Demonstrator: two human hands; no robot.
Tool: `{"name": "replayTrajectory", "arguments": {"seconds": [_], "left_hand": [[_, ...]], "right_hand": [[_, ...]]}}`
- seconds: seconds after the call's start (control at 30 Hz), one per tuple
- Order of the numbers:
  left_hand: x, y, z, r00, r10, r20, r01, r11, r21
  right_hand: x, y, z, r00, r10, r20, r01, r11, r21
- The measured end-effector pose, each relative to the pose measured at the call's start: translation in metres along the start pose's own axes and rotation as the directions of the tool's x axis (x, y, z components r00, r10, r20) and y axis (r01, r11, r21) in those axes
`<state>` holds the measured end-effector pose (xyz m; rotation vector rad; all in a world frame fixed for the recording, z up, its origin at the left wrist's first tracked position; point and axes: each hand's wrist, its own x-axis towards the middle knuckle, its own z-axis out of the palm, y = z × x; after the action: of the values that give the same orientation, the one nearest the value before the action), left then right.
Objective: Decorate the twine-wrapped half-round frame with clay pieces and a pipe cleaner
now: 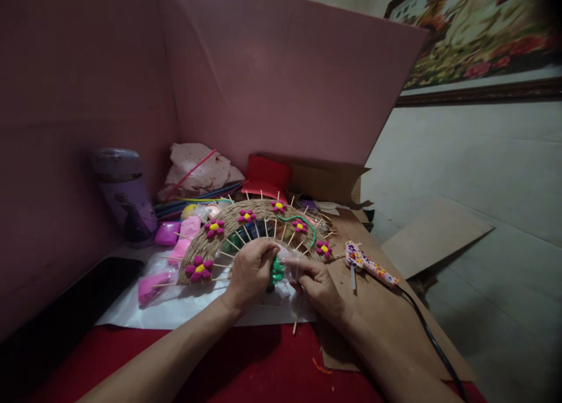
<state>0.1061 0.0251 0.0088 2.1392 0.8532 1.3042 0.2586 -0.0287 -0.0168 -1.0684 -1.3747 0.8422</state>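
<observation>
My left hand (251, 273) is closed, thumb and fingertips pinched at the edge of a small clear plastic bag (290, 258). Soft green modelling clay (277, 271) shows in the bag, between both hands. From the other side my right hand (319, 286) grips the bag, its index finger stretched along it. Just beyond lies a half-ring fan (259, 207) of twine woven over thin wooden sticks. Magenta clay flowers with yellow centres, such as a large one (199, 269), decorate it. A thin green clay strand (314, 234) curves over its right part.
A patterned glue gun (366, 264) with a black cord rests on cardboard (351, 338) at right. Pink clay packs (154, 288), a purple tumbler (126, 198) and a dark flat object (100, 292) are at left. A pink panel (272, 69) stands behind, before a bundled cloth (199, 169).
</observation>
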Motion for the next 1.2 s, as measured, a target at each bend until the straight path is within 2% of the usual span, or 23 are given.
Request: {"name": "replayTrajectory", "arguments": {"seconds": [0.27,0.43,0.63,0.83,0.93,1.03,1.2], "left_hand": [[-0.0003,-0.0042,0.0013,0.995,-0.101,-0.010,0.101,0.994,-0.039],[0.0001,-0.0061,0.0015,0.992,-0.123,-0.008,0.122,0.989,-0.084],[-0.0018,-0.0065,0.0032,0.995,-0.103,0.011,0.103,0.994,-0.038],[-0.0019,-0.0047,0.0048,1.000,0.016,0.015,-0.017,0.999,0.027],[-0.0030,-0.0024,0.0061,0.992,0.093,0.082,-0.097,0.994,0.046],[-0.0048,-0.0007,0.0076,0.970,0.148,0.194,-0.154,0.988,0.020],[-0.0030,0.0023,0.0061,0.941,0.127,0.313,-0.094,0.989,-0.117]], "right_hand": [[-0.0001,0.0049,-0.0001,0.996,0.078,0.053,-0.075,0.996,-0.051],[0.0015,0.0045,0.0001,0.995,0.053,0.084,-0.047,0.996,-0.069],[0.0015,0.0050,-0.0011,0.994,0.030,0.102,-0.019,0.993,-0.115],[0.0013,-0.0004,0.0020,0.982,-0.057,0.178,0.093,0.975,-0.204],[0.0013,-0.0014,0.0028,0.972,-0.099,0.214,0.150,0.960,-0.237],[0.0004,0.0008,0.0019,0.966,-0.097,0.239,0.160,0.952,-0.260],[-0.0003,0.0043,-0.0006,0.948,-0.046,0.314,0.135,0.954,-0.268]]}}
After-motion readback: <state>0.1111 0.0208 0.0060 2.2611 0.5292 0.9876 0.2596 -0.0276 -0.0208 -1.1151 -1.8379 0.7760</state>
